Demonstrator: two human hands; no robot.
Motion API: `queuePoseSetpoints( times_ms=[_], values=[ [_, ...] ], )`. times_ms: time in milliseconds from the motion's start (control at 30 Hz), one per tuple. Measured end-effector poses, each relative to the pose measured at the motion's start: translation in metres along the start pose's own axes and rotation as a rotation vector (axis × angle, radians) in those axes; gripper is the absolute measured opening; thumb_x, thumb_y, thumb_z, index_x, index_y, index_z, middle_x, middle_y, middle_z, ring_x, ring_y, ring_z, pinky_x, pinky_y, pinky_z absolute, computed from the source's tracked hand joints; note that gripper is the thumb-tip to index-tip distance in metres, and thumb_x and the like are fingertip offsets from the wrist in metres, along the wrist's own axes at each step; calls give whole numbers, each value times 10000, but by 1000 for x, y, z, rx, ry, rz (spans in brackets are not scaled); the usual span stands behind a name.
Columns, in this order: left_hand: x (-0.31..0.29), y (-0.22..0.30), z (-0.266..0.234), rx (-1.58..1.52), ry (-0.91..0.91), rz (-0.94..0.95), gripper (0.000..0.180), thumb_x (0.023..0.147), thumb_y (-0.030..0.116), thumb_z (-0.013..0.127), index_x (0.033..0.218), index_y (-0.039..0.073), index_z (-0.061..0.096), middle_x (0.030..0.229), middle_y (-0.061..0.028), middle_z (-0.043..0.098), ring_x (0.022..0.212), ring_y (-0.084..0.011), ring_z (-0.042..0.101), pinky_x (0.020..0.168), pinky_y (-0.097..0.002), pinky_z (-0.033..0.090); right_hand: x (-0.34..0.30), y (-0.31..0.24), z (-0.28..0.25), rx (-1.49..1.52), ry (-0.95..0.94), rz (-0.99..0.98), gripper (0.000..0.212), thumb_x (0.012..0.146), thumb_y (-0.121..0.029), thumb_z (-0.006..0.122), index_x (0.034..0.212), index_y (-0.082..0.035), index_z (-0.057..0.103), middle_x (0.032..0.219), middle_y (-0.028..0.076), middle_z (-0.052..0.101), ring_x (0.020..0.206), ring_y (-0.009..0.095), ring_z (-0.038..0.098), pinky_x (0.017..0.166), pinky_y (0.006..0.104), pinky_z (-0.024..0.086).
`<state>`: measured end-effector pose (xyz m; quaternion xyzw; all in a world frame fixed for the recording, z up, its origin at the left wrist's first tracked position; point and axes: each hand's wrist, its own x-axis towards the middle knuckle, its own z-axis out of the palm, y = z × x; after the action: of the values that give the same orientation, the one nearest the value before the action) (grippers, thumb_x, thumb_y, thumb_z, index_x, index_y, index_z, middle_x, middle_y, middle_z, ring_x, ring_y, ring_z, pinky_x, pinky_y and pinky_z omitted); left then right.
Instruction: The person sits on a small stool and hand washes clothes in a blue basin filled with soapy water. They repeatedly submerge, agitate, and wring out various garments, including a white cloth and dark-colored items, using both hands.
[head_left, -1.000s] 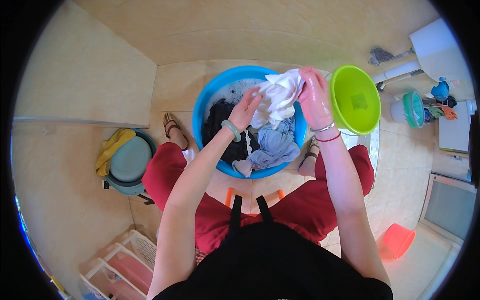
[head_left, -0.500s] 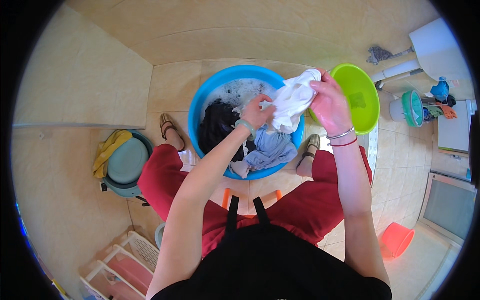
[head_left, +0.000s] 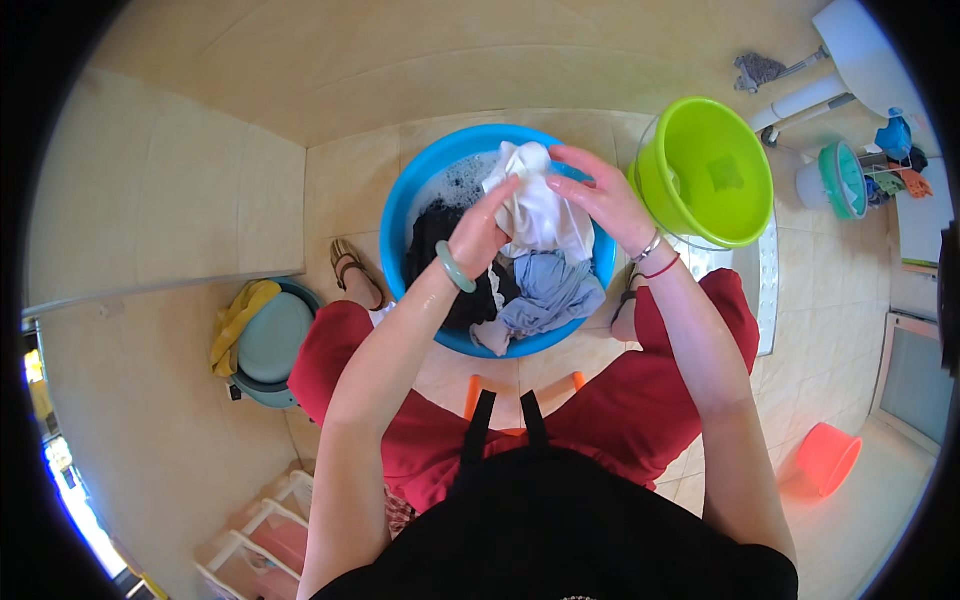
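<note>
A wet white cloth (head_left: pixel 545 215) is bunched between my two hands above a blue basin (head_left: pixel 396 190). On its left side, my left hand (head_left: pixel 482 232) grips it with the thumb laid along the folds. My right hand (head_left: pixel 607 203) has its fingers closed on the upper right of the same cloth. Below, the basin holds soapy water with foam (head_left: pixel 455 182), dark clothes (head_left: pixel 430 250) at the left and a light blue garment (head_left: pixel 552 293) at the near right. The cloth hides part of the basin's far side.
A lime green bucket (head_left: pixel 650 165) stands right of the basin. At left, a yellow cloth (head_left: pixel 238 322) hangs over a grey-green tub (head_left: pixel 275 340). A red bucket (head_left: pixel 828 460) stands at lower right, a white rack (head_left: pixel 245 545) at lower left. Orange stool legs (head_left: pixel 473 397) show between my knees.
My right hand has come left and in toward my left hand, bringing the white cloth over the basin's middle. The cloth, stretched out to the right before, is now bunched between both hands.
</note>
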<state>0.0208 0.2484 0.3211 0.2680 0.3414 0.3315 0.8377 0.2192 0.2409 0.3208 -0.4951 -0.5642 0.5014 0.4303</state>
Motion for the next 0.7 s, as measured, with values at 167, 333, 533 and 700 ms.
queuePoseSetpoints(
  times_ms=[167, 333, 533, 700],
  values=[
    [-8, 37, -5, -108, -164, -29, 551, 982, 498, 413, 1330, 76, 484, 1316, -51, 555, 1210, -196, 533, 1009, -381, 422, -15, 5, -2, -236, -121, 187, 476, 880, -380, 664, 1135, 16, 596, 963, 71, 640, 843, 141, 571, 734, 278, 469],
    [-12, 43, -33, 656, 54, -135, 397, 942, 279, 555, 1262, 46, 532, 1183, -79, 625, 1027, -181, 617, 882, -320, 486, -17, -8, 3, 87, 121, 137, 239, 907, -249, 617, 951, -15, 618, 805, -21, 560, 736, 86, 479, 659, 236, 399],
    [-1, 6, -88, 1081, 209, -63, 306, 928, 210, 591, 1163, 15, 618, 1067, -84, 655, 953, -142, 607, 829, -287, 486, -17, -25, 4, 712, 151, 85, 98, 843, -66, 585, 936, -44, 563, 850, -10, 558, 836, 82, 517, 768, 224, 405],
    [-17, 31, -67, 76, 113, 65, 390, 908, 194, 641, 1249, 18, 571, 1100, -63, 642, 1003, -154, 611, 890, -281, 475, -13, -13, -6, 663, 210, 111, 194, 795, -50, 613, 979, -35, 554, 890, 6, 575, 855, 95, 530, 785, 227, 416]
  ],
)
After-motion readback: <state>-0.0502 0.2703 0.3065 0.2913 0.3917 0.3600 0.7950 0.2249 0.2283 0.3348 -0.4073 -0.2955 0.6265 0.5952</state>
